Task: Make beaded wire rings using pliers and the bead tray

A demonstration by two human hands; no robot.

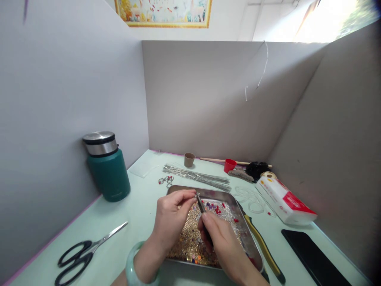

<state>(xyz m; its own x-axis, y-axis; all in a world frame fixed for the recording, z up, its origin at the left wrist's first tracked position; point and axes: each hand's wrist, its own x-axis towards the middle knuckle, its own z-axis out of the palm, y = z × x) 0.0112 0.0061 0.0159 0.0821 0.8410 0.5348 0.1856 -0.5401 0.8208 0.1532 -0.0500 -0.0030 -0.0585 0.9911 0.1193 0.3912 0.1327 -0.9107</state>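
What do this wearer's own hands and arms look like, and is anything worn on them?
Left hand: ungloved, with a thick, rounded, pale green bangle at the wrist. Right hand: also ungloved, nothing visible on its wrist. No sleeves show.

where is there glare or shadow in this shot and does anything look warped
Head view: glare washes out the window, top right; head view: the right panel is shaded, the bottle shadows the left panel; head view: the bottle leans, probably lens distortion.
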